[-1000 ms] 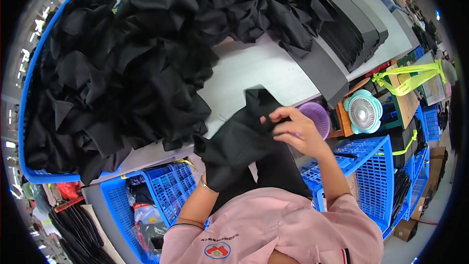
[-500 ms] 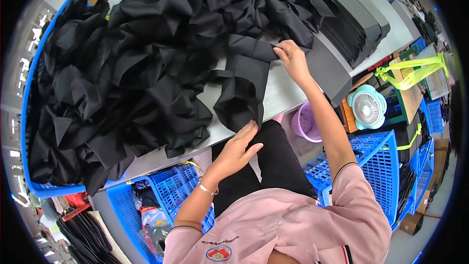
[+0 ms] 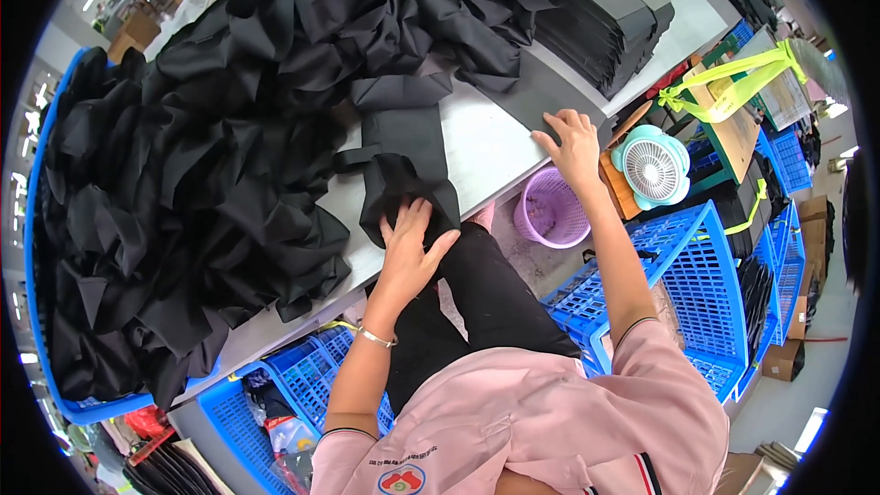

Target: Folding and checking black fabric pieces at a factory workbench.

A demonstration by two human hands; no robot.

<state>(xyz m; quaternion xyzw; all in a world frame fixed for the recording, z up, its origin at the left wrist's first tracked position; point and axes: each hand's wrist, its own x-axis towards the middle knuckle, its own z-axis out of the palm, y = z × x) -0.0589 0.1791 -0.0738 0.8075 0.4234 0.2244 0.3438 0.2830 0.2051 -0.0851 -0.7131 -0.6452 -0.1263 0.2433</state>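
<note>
A black fabric piece with an open, pouch-like near end (image 3: pixel 403 142) lies on the table's near edge. My left hand (image 3: pixel 408 247) rests on that end with its fingers stretched out and partly inside the folds. Farther right, my right hand (image 3: pixel 576 154) has its thumb and fingers closed on the near edge of a flat dark grey panel (image 3: pixel 536 92). The panel lies slanted across the table, its far end close to the black fabric.
A big heap of black fabric pieces (image 3: pixel 183 174) fills the left, partly in a blue crate (image 3: pixel 41 220). A stack of grey panels (image 3: pixel 596 0) stands at the back right. A purple basket (image 3: pixel 553 211), a small fan (image 3: pixel 653 168) and a blue crate (image 3: pixel 706 293) sit to the right.
My right hand has left the black fabric and taken the grey panel's edge; the panel has slid leftward over the table. My left hand has moved farther into the fabric's open end.
</note>
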